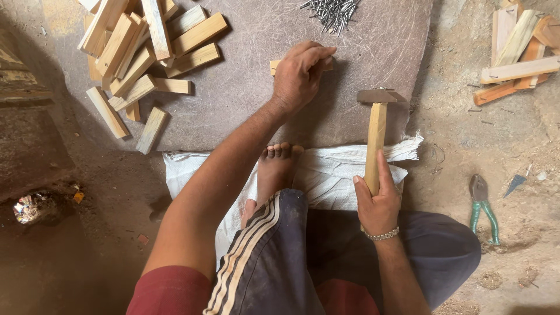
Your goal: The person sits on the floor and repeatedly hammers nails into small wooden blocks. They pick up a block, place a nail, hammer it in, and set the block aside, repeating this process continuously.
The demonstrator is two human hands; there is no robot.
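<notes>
Two hands — hammer [376,128], wood block [275,66]

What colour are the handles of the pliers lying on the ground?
Green, on the pliers, seen from the head view.

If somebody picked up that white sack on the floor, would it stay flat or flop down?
The white sack would probably flop: it lies wrinkled, with a frayed, bunched end. It looks thin and woven, so likely light for its size. A bare foot rests on it, so it may not slide freely if pushed.
</notes>
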